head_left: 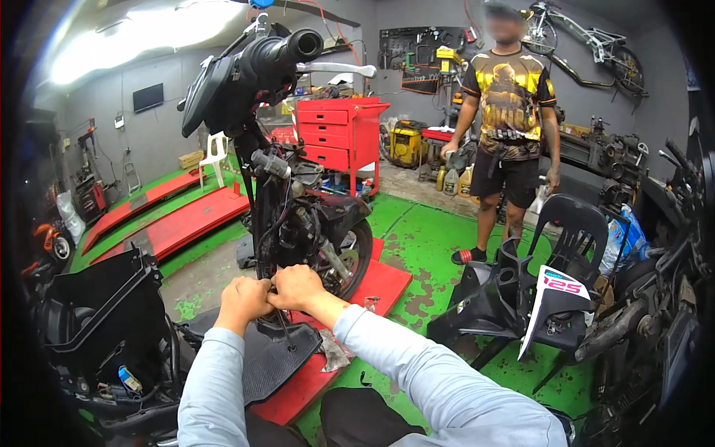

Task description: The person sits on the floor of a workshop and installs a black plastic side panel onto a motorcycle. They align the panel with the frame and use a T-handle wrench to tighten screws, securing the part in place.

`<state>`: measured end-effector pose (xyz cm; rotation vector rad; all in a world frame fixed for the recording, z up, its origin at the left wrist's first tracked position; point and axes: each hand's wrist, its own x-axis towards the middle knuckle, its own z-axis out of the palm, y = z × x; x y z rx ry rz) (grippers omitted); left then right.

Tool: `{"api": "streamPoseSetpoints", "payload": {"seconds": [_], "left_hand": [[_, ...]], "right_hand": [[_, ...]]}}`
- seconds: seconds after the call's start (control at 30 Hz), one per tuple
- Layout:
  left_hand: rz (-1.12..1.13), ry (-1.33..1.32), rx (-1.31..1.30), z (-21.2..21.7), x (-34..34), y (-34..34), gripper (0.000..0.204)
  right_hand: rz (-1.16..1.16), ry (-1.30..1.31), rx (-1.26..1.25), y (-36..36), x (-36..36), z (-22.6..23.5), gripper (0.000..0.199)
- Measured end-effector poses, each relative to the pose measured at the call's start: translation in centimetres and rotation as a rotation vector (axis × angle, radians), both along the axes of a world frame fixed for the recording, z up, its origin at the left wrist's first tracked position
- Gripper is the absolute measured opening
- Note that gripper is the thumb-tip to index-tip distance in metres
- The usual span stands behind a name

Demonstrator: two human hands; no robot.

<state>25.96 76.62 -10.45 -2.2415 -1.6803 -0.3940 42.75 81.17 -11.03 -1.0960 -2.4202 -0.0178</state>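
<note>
- Head view: both hands meet low on the frame of a stripped scooter (298, 208) that stands on a red lift ramp (383, 283), its front wheel (356, 253) just beyond them.
- The left hand (244, 299) is clenched into a fist against the scooter's lower frame; what it grips is hidden under the fingers.
- The right hand (298, 287) is curled tight just beside it, the two touching, and it seems to pinch a thin black cable (285, 328) that runs down from the knuckles; I cannot tell for sure what it holds.
- Below the hands lies a black ribbed floor panel (272, 361) on the ramp, with a crumpled grey rag (335, 354) at its right edge.
- To the left stands a black under-seat storage tub (104, 313).
- To the right, removed black body panels (514, 298) lean against a black plastic chair (577, 231), a white fairing piece (555, 298) in front.
- Behind the scooter stands a red tool cabinet (339, 138).
- A second person (510, 119) stands on the green floor (424, 238), well apart from the hands.
</note>
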Motion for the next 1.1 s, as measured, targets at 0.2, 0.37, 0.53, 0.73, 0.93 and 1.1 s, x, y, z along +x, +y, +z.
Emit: {"api": "streamPoseSetpoints", "payload": {"seconds": [0.2, 0.37, 0.53, 0.73, 0.93, 1.1], "left_hand": [[0.039, -0.030, -0.036, 0.3, 0.2, -0.6, 0.028], [-0.067, 0.005, -0.002, 0.1, -1.1, 0.1, 0.032], [-0.058, -0.005, -0.168, 1.2, -1.4, -1.3, 0.043], [-0.119, -0.493, 0.252, -0.8, -2.4, -10.3, 0.065], [0.054, -0.681, -0.095, -20.1, -9.1, -21.9, 0.054], [0.056, -0.476, -0.328, -20.9, -8.6, -22.4, 0.062]], "right_hand": [[0.010, -0.060, -0.013, 1.0, -0.5, -0.3, 0.041], [-0.048, -0.001, 0.049, -0.4, -1.0, -0.1, 0.038], [-0.025, 0.073, 0.061, -0.9, -1.3, -0.7, 0.042], [0.138, -0.214, -0.019, 0.0, 1.2, 1.6, 0.051], [0.077, -0.353, -0.155, -2.7, -3.3, 2.5, 0.039], [-0.056, -0.424, -0.270, -3.5, -3.8, 3.1, 0.044]]}}
